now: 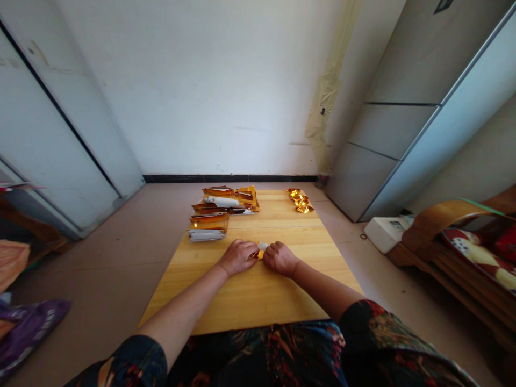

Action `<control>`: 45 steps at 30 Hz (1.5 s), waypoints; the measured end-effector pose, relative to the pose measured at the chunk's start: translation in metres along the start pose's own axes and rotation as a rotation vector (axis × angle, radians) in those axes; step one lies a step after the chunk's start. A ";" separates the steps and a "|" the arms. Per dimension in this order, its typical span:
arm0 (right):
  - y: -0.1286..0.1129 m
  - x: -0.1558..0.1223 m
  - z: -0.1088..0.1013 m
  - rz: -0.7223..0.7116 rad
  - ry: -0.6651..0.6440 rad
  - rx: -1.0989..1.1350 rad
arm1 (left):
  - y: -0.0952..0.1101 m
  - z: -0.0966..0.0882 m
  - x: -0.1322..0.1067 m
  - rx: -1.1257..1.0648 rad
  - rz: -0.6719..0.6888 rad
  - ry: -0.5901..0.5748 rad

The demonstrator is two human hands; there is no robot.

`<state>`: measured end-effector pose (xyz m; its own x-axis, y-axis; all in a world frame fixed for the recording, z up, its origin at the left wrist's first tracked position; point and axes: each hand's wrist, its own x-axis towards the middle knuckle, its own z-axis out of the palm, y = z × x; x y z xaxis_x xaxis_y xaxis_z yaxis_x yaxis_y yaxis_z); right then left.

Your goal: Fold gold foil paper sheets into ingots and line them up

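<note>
My left hand [237,256] and my right hand [280,258] meet knuckle to knuckle at the middle of a low wooden table [258,301]. Both are closed on one small piece of gold foil paper [259,249], gold on one face and white on the other, pinched between their fingertips. Most of the piece is hidden by my fingers. Stacks of gold foil paper [221,209] lie at the far left of the table. A small pile of folded gold pieces [299,199] sits at the far right.
A white wall stands behind the table, with grey sliding doors [60,161] at left and a grey cabinet [395,140] at right. A wooden chair with a patterned cushion [475,247] is at right. Purple cloth [28,328] lies on the floor at left.
</note>
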<state>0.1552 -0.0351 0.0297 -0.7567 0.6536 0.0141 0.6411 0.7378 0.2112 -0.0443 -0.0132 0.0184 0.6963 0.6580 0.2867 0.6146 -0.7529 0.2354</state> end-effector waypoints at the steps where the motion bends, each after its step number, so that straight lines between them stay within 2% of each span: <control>1: 0.000 0.000 0.001 0.012 0.006 0.002 | -0.001 0.002 0.000 0.003 -0.002 0.021; 8: 0.007 -0.001 0.012 0.075 0.048 0.035 | -0.004 0.013 -0.002 0.008 -0.005 0.076; 14: 0.013 0.000 0.011 0.101 0.059 0.040 | -0.005 0.014 -0.002 0.045 -0.010 0.109; 24: 0.013 -0.001 0.020 0.100 0.133 0.047 | -0.001 0.019 0.002 0.274 0.039 0.132; 31: 0.005 0.000 0.019 0.237 0.150 0.075 | 0.007 0.018 0.005 0.337 0.008 0.114; 36: 0.002 -0.001 0.025 0.365 0.154 0.124 | 0.004 0.020 0.003 0.200 -0.036 0.127; 41: 0.000 -0.002 0.027 0.487 0.197 0.208 | -0.007 0.026 0.000 -0.096 -0.122 0.227; 45: 0.000 -0.001 0.023 0.555 0.168 0.261 | -0.009 0.029 0.003 -0.245 -0.225 0.292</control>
<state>0.1586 -0.0315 0.0072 -0.2985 0.9308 0.2110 0.9377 0.3273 -0.1171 -0.0367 -0.0042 -0.0096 0.3991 0.8014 0.4454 0.6088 -0.5949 0.5249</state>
